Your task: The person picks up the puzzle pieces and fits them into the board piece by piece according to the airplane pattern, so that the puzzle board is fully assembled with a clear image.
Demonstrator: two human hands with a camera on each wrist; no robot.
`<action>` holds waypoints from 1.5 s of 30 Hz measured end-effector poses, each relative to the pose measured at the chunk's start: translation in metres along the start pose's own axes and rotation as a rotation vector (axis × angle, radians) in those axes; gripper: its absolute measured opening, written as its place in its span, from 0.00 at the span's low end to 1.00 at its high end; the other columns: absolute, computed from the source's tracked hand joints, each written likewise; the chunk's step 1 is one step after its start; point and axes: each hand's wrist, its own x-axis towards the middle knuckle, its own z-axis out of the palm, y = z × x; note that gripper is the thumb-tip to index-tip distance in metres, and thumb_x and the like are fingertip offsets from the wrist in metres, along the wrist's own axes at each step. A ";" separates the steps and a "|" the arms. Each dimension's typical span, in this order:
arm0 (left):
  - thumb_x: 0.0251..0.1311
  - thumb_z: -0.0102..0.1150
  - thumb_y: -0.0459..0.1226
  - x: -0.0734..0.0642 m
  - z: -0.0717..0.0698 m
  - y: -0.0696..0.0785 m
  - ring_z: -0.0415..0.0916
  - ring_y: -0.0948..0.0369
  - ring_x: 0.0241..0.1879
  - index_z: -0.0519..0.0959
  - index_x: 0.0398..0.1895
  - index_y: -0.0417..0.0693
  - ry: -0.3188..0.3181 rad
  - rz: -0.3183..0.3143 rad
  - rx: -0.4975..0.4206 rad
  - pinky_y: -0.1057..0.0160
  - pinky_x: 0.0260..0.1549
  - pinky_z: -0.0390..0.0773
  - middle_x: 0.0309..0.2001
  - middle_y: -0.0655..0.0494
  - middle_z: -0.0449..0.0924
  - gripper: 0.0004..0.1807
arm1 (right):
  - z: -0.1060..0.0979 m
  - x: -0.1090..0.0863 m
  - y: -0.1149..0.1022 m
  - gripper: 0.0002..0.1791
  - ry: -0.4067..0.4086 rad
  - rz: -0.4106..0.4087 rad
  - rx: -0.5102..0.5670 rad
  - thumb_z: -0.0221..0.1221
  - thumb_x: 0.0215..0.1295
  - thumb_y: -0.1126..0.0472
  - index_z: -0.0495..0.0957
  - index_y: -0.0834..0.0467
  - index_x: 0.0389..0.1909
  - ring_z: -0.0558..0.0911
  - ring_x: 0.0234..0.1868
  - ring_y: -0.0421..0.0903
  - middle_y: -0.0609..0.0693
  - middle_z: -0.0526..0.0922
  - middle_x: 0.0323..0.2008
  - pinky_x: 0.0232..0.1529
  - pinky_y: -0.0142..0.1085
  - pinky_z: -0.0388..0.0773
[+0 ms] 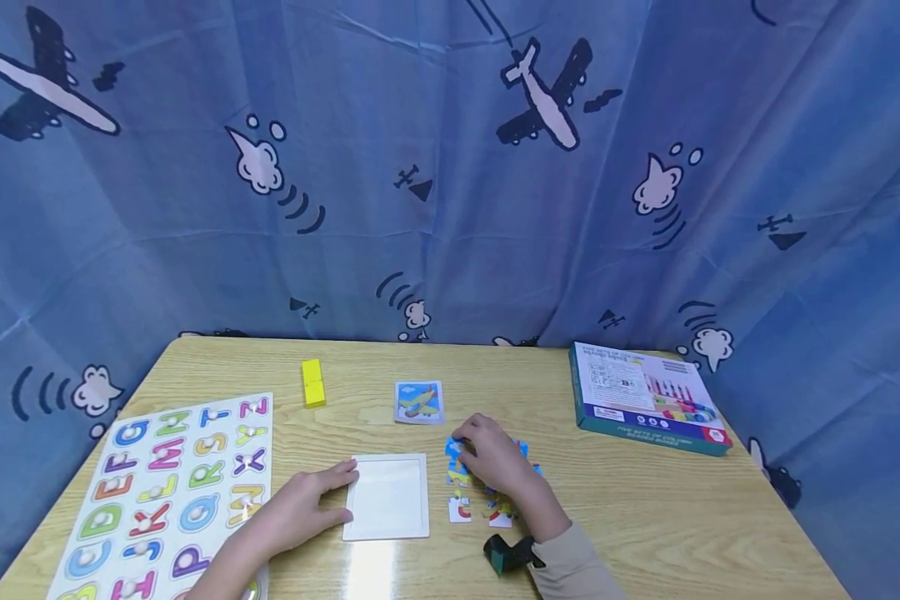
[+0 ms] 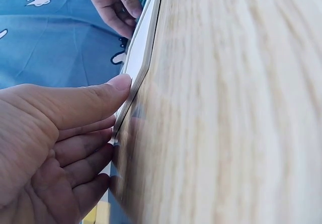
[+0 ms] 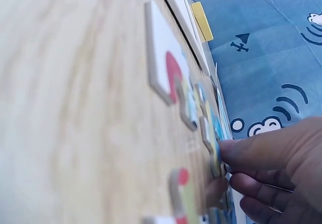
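Observation:
My left hand [image 1: 306,510] rests at the left edge of a square white puzzle tray [image 1: 387,498], forefinger at the far corner and thumb nearer me. In the left wrist view the thumb lies against the rim and the other fingers are loosely bent. To the right of the tray, my right hand [image 1: 495,457] reaches down over several jigsaw pieces and pinches a blue-and-yellow puzzle piece [image 3: 215,151], its fingertips partly hidden. A white piece with a red curve [image 1: 460,510] lies nearer me, and another puzzle piece [image 1: 500,520] sits below the right wrist.
A picture card of a yellow plane [image 1: 419,402] lies behind the tray. Yellow blocks [image 1: 313,383] stand at the back left. An alphabet board [image 1: 150,508] fills the left side, and a boxed toy set [image 1: 648,400] sits at the back right. Behind the table [image 1: 645,517] hangs a blue curtain.

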 end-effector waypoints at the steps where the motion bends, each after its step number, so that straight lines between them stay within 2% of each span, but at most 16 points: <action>1: 0.53 0.67 0.41 0.000 0.000 0.000 0.67 0.47 0.64 0.75 0.58 0.41 0.000 0.001 -0.001 0.48 0.60 0.69 0.66 0.50 0.68 0.28 | 0.000 0.000 0.000 0.13 0.001 0.002 0.001 0.61 0.60 0.64 0.81 0.59 0.47 0.76 0.50 0.49 0.52 0.77 0.46 0.53 0.45 0.77; 8: 0.53 0.66 0.41 0.000 0.000 -0.001 0.67 0.47 0.64 0.75 0.59 0.41 0.002 0.012 0.003 0.48 0.60 0.69 0.66 0.49 0.68 0.28 | -0.004 -0.002 -0.003 0.14 0.038 0.003 0.044 0.61 0.62 0.63 0.79 0.57 0.49 0.77 0.54 0.50 0.52 0.79 0.49 0.55 0.45 0.77; 13: 0.53 0.67 0.41 0.000 -0.001 0.000 0.67 0.47 0.63 0.75 0.59 0.41 0.003 0.010 0.009 0.48 0.60 0.69 0.66 0.49 0.68 0.28 | -0.007 -0.005 -0.010 0.14 0.041 -0.089 0.073 0.61 0.62 0.62 0.79 0.57 0.49 0.79 0.50 0.49 0.51 0.79 0.46 0.51 0.44 0.79; 19: 0.53 0.67 0.41 -0.002 -0.001 -0.001 0.66 0.47 0.64 0.75 0.58 0.41 0.010 0.005 -0.002 0.48 0.61 0.67 0.66 0.49 0.68 0.29 | -0.006 -0.007 -0.026 0.15 0.000 -0.183 0.089 0.60 0.63 0.61 0.79 0.58 0.51 0.81 0.46 0.45 0.49 0.79 0.46 0.43 0.36 0.81; 25: 0.53 0.67 0.41 -0.002 0.000 -0.002 0.66 0.49 0.65 0.75 0.59 0.42 0.013 0.006 -0.003 0.49 0.62 0.67 0.65 0.49 0.68 0.29 | 0.003 -0.005 -0.045 0.16 -0.058 -0.210 0.082 0.60 0.63 0.59 0.80 0.57 0.52 0.80 0.44 0.41 0.48 0.79 0.46 0.43 0.31 0.80; 29: 0.53 0.66 0.42 -0.001 -0.001 -0.002 0.67 0.49 0.64 0.76 0.58 0.42 0.011 0.012 0.000 0.49 0.62 0.67 0.65 0.49 0.69 0.28 | 0.012 0.000 -0.057 0.16 -0.063 -0.235 0.048 0.61 0.62 0.59 0.80 0.55 0.51 0.79 0.45 0.40 0.47 0.80 0.46 0.46 0.32 0.80; 35: 0.53 0.66 0.42 0.000 -0.001 -0.001 0.67 0.49 0.64 0.76 0.58 0.43 0.004 0.008 0.003 0.49 0.61 0.68 0.65 0.50 0.69 0.28 | 0.023 0.006 -0.072 0.16 -0.066 -0.259 0.054 0.60 0.62 0.59 0.81 0.55 0.51 0.79 0.47 0.41 0.46 0.80 0.46 0.50 0.34 0.79; 45: 0.52 0.67 0.42 0.000 -0.001 -0.002 0.67 0.48 0.64 0.76 0.58 0.43 0.003 0.010 0.004 0.48 0.61 0.68 0.65 0.49 0.69 0.29 | 0.037 0.013 -0.086 0.16 -0.074 -0.295 0.024 0.60 0.61 0.62 0.81 0.56 0.50 0.79 0.42 0.37 0.47 0.81 0.45 0.43 0.26 0.78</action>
